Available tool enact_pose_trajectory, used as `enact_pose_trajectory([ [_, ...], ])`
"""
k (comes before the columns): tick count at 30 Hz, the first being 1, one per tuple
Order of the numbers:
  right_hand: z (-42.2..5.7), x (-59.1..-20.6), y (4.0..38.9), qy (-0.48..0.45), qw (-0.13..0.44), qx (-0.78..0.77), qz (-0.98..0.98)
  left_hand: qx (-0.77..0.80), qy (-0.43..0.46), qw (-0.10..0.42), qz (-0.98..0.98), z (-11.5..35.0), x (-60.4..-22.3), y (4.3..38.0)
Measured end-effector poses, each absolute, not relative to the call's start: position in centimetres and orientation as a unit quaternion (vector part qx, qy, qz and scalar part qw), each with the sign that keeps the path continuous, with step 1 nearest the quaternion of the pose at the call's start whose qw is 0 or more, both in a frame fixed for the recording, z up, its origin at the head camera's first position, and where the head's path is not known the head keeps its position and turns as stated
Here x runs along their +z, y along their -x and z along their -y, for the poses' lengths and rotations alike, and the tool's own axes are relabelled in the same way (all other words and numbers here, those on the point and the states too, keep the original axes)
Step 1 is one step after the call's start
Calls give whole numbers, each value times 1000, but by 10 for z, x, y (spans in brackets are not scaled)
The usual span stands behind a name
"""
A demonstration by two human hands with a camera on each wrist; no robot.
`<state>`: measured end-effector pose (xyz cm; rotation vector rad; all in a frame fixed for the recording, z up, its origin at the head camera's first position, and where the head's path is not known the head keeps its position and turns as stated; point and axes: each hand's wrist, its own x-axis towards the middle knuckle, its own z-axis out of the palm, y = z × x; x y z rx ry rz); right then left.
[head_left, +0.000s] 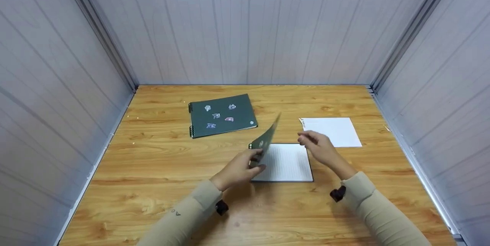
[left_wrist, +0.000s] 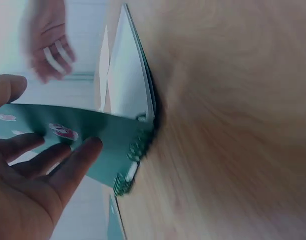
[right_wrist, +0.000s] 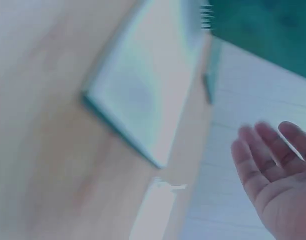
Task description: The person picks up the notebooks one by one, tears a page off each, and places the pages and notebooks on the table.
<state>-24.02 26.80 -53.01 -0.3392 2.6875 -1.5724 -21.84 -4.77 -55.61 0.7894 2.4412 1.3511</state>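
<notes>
A small spiral notebook lies opened on the table, its lined page (head_left: 289,163) facing up. My left hand (head_left: 239,167) holds its green front cover (left_wrist: 78,127) raised at a steep tilt by the spiral side. In the left wrist view the thumb is on one face of the cover and the fingers are on the other, near a red sticker. My right hand (head_left: 319,148) hovers to the right of the page with nothing in it. Its fingers look loosely bent in the right wrist view. Behind it lies a loose white sheet (head_left: 335,129) with a torn left edge.
A larger green spiral notebook (head_left: 222,118) with several stickers lies closed at the back left. The wooden table (head_left: 153,184) is bounded by pale panel walls (head_left: 249,28) at the back and both sides.
</notes>
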Motion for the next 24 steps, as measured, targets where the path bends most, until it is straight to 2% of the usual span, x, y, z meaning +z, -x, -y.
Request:
enact_pose_trajectory([
  [4,-265,-508,245,54,29,-580,-812,344,-292,99,-887,28,-556,221],
  [8,-265,-502,246,22,55,-570,-820,244,-314,95,-913,11,-559,220],
  [16,-273,-522,245,-50,72,-505,-859,139,-334,70,-930,-1,-571,217],
  [24,-284,-549,240,-84,77,-464,-878,110,-369,52,-921,3,-573,216],
])
